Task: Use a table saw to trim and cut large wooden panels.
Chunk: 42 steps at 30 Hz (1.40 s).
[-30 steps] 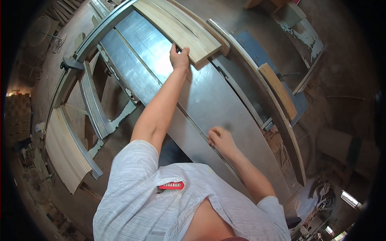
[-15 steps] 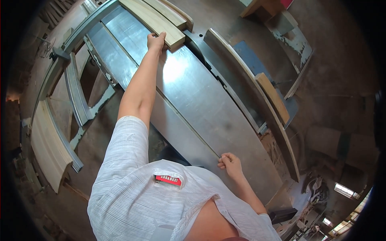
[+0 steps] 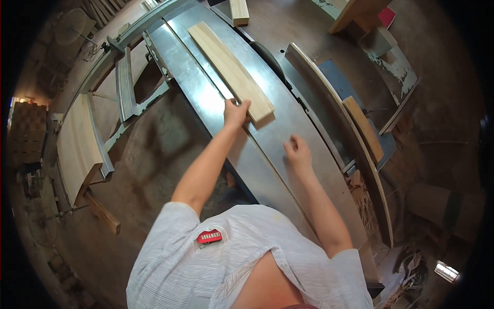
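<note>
My left hand [image 3: 237,113] grips the near left edge of a long pale wooden board [image 3: 226,67]. The board lies slantwise on the shiny metal machine table [image 3: 278,154], its cut end facing me. Right of it, a dark curved blade-like part [image 3: 270,62] rises along a slot. My right hand [image 3: 297,150] is above the table, to the right of the board's near end and apart from it. Its fingers are curled in, and I see nothing in them.
A second pale wooden piece [image 3: 239,12] lies beyond the blade-like part. A long upright fence [image 3: 334,118] borders the table on the right, with a short wooden strip [image 3: 363,129] beside it. Metal frame arms [image 3: 126,85] and a wide wooden panel [image 3: 80,144] are at left.
My left hand has brought the board nearer and away from the second piece, which stayed beyond the blade-like part. My right hand has moved forward from the table's near part toward the board.
</note>
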### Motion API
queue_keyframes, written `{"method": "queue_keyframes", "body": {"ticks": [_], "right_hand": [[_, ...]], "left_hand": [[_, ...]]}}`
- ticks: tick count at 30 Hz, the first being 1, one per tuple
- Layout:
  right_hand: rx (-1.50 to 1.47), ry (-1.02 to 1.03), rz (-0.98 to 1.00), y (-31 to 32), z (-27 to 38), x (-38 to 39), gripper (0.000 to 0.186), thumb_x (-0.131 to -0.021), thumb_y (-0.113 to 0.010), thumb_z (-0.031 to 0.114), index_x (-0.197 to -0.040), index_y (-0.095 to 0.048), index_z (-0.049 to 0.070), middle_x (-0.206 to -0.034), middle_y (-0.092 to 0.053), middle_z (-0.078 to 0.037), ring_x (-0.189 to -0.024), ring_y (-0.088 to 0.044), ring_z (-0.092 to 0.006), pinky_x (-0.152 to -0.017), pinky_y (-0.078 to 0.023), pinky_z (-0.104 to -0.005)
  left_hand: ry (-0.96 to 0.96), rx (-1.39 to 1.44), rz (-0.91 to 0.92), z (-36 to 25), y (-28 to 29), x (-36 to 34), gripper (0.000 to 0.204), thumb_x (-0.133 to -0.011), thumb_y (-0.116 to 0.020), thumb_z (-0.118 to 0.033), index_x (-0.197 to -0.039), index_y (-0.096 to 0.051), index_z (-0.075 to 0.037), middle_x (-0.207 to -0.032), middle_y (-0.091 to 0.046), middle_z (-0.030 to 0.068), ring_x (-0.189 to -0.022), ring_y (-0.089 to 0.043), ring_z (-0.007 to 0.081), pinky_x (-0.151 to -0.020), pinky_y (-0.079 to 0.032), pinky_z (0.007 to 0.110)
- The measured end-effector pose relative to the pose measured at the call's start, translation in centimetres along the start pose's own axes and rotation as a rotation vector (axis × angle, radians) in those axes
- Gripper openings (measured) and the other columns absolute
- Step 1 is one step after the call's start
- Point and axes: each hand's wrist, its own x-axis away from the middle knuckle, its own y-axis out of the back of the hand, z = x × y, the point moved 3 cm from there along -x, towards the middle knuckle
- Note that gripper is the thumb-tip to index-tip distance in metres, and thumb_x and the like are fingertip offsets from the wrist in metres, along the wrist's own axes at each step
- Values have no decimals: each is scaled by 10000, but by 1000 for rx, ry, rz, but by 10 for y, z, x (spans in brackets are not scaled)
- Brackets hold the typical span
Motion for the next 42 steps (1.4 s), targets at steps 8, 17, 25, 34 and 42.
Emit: {"method": "queue_keyframes", "body": {"ticks": [8,17,25,34,42], "right_hand": [[-103,-223,553,47,-18,67,569,-852,-670,458,-1213,-675,19,-1108,-670,-218,-1025,-656,-318,-930,-495,-386],[23,-225,465,102,-77,248,616,-817,-666,529,-1194,-687,43,-1167,-627,-188,-1130,-597,-335,-984,-468,-420],[-226,-326,481,146,-155,326,630,-859,-653,524,-1168,-645,-25,-1091,-667,-211,-1022,-660,-323,-896,-526,-427],[-803,-609,399,261,-179,373,467,-897,-724,334,-1204,-634,-7,-1044,-667,-97,-913,-662,-177,-758,-575,-318],[-1051,-697,-81,319,-210,393,575,-901,-734,349,-1339,-539,31,-1194,-631,-83,-1050,-625,-181,-907,-528,-353]], "left_hand": [[57,38,71,84,-20,228,432,-922,-695,-247,-1188,-566,68,-930,-681,80,-736,-661,143,-582,-549,266],[300,169,151,164,-18,407,434,-975,-648,-348,-1245,-537,-28,-1012,-623,31,-895,-611,138,-744,-522,326],[323,298,332,197,-66,509,430,-1024,-550,-377,-1268,-519,-24,-1166,-639,85,-1006,-655,186,-809,-560,351],[360,380,372,152,-91,437,421,-1002,-584,-382,-1217,-563,-21,-1047,-662,61,-879,-658,159,-757,-568,321],[312,274,457,155,-186,415,442,-963,-646,-365,-1244,-570,-33,-1135,-660,59,-966,-651,161,-754,-542,320]]}}
